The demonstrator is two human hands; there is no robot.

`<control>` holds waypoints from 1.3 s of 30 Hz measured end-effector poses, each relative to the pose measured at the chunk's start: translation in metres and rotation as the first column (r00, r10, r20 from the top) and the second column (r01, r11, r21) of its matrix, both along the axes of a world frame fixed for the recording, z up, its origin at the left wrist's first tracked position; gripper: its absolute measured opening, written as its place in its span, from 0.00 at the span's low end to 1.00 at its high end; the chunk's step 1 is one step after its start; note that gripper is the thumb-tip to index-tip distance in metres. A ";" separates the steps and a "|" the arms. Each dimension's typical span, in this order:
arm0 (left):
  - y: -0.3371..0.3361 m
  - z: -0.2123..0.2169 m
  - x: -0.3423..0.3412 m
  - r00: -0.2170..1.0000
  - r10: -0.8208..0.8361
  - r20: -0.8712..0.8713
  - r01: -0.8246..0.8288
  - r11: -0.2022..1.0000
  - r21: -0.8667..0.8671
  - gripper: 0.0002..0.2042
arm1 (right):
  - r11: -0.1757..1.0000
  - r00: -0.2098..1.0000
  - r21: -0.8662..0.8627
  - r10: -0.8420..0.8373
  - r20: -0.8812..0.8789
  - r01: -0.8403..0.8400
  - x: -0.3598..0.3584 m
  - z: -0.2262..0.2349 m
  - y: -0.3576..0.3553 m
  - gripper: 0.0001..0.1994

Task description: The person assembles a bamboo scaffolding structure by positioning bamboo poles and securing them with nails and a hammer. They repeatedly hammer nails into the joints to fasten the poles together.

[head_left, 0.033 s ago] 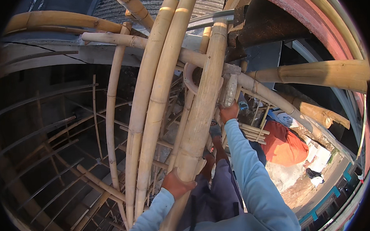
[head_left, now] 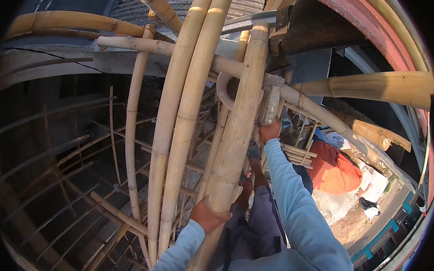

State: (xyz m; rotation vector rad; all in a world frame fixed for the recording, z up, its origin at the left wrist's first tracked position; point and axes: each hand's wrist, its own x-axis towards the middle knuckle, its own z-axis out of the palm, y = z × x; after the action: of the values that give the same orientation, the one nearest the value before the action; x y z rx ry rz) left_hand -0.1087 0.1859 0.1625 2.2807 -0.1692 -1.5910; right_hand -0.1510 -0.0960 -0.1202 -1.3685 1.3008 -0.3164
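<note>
A thick bamboo pole (head_left: 236, 124) slopes from the upper middle down toward my body. On its lower part rests my left hand (head_left: 209, 215), fingers and thumb closed around its side. My right hand (head_left: 270, 131), beyond and to the right of that pole, is closed on the near end of a stubby pale piece (head_left: 270, 105) with a worn, smeared surface; its kind is unclear. The far end of that piece meets a crossing bamboo pole (head_left: 314, 111). Two long bamboo poles (head_left: 188, 97) lie side by side to the left. A pinkish ring (head_left: 223, 91) shows behind the thick pole.
Below is a bamboo scaffold, with a dark space and thin rods (head_left: 56, 151) at left. Low at right lie an orange-red cloth (head_left: 334, 168) and rubble. Another bamboo pole (head_left: 371, 88) juts in from the right. Corrugated roofing (head_left: 132, 15) and a rusty sheet (head_left: 319, 24) lie beyond.
</note>
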 end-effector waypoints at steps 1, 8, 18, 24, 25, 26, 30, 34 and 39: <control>0.000 0.002 0.001 1.000 -0.012 -0.011 0.012 0.999 0.033 0.44 | 1.000 1.000 -0.005 0.002 -0.011 -0.002 0.000 0.001 0.002 0.24; -0.001 -0.049 -0.010 0.993 -0.039 0.111 0.032 0.998 0.060 0.46 | 0.990 0.986 -0.122 0.050 -0.161 -0.070 0.014 0.048 -0.014 0.21; 0.005 -0.070 -0.009 0.994 0.012 0.111 -0.017 0.999 0.043 0.40 | 0.987 0.973 0.104 0.140 -0.182 -0.122 0.011 0.057 -0.029 0.22; -0.004 -0.032 0.005 0.989 0.022 0.145 -0.017 0.999 -0.040 0.35 | 0.988 0.984 -0.059 0.139 -0.115 -0.146 0.005 0.034 -0.025 0.22; -0.006 -0.026 0.005 0.993 0.033 0.115 -0.030 0.999 -0.033 0.35 | 0.988 0.986 -0.066 0.131 -0.105 -0.138 0.005 0.032 -0.025 0.22; -0.009 -0.020 0.005 0.993 0.034 0.116 -0.028 0.999 -0.046 0.34 | 0.987 0.989 -0.080 0.130 -0.076 -0.136 0.006 0.029 -0.024 0.22; -0.019 0.004 0.010 0.994 0.103 0.028 -0.098 0.988 -0.120 0.33 | 0.984 0.992 -0.134 0.110 -0.055 -0.117 0.006 0.023 -0.022 0.20; -0.022 0.019 0.016 0.998 0.052 0.038 -0.048 0.993 -0.104 0.32 | 0.988 0.992 -0.116 0.097 -0.078 -0.105 0.007 0.032 -0.023 0.19; -0.018 -0.004 0.006 0.995 0.055 0.089 -0.047 0.995 -0.086 0.33 | 0.997 0.977 0.027 0.072 -0.203 -0.068 0.021 0.065 -0.020 0.19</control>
State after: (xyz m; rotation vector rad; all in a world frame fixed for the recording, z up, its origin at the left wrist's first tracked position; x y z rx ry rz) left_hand -0.1030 0.1680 0.1585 2.2752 -0.1954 -1.4284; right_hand -0.1304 -0.1162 -0.0548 -1.4550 1.4156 -0.1167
